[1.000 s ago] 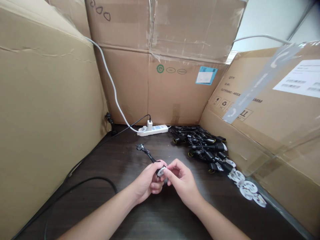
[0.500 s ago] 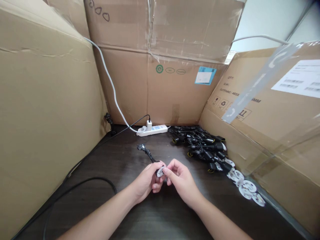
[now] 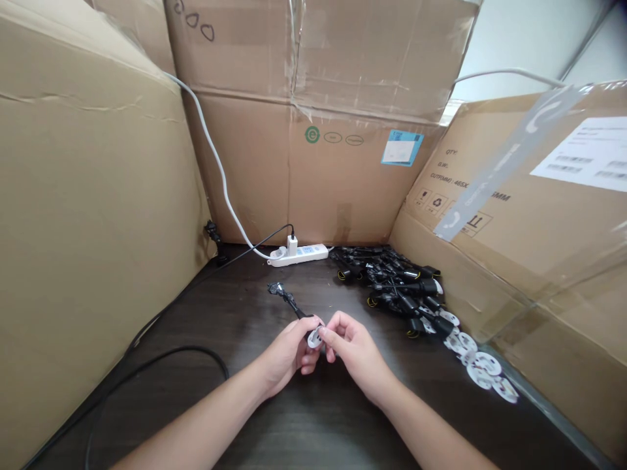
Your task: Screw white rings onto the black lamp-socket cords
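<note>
My left hand (image 3: 291,349) is wrapped round a black corded fitting, its thumb on top. From that hand the fitting's bundled black cable (image 3: 289,300) points up and left over the table. At the near end of the fitting sits a small white round disc (image 3: 314,338) with dark marks, facing me. My right hand (image 3: 353,349) pinches at the disc's right edge with thumb and forefinger. Whatever else lies between those fingertips is too small to make out.
To the right lies a heap of black corded fittings (image 3: 401,287), with several loose white discs (image 3: 484,369) in front. A white power strip (image 3: 311,254) stands at the back. Black cable (image 3: 181,350) loops at left. Cardboard boxes (image 3: 88,196) wall in the dark table (image 3: 274,424).
The white disc has tilted slightly between my fingers. Both hands stay in nearly the same place.
</note>
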A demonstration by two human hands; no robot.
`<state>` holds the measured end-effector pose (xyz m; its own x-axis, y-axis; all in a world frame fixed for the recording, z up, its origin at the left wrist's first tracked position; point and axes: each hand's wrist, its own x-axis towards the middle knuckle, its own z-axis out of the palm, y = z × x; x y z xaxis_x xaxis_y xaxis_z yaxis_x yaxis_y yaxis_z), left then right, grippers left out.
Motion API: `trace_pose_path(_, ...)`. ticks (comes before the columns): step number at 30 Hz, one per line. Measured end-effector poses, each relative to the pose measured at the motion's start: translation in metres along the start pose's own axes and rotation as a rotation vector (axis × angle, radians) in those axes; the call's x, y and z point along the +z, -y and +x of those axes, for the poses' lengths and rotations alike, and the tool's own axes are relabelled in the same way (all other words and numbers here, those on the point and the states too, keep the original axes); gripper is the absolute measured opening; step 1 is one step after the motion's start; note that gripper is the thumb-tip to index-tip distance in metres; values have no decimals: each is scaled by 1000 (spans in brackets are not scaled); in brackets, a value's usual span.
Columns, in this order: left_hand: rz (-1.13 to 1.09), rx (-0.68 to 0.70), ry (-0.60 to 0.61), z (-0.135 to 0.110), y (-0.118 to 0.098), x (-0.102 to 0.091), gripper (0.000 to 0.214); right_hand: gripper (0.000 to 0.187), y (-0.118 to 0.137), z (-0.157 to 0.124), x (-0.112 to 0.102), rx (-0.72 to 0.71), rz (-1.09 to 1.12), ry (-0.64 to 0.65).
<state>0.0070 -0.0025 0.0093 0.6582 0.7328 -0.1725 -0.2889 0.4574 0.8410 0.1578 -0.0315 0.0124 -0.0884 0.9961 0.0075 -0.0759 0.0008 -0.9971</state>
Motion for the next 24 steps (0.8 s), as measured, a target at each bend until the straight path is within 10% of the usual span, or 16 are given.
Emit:
trace_pose_path(19, 451, 216, -253, 8, 5, -2, 46, 28, -16, 3, 1, -187, -50, -125)
trace_pose_path(24, 579, 334, -203, 4, 6, -2, 39, 47, -18, -3, 2, -194, -199, 43)
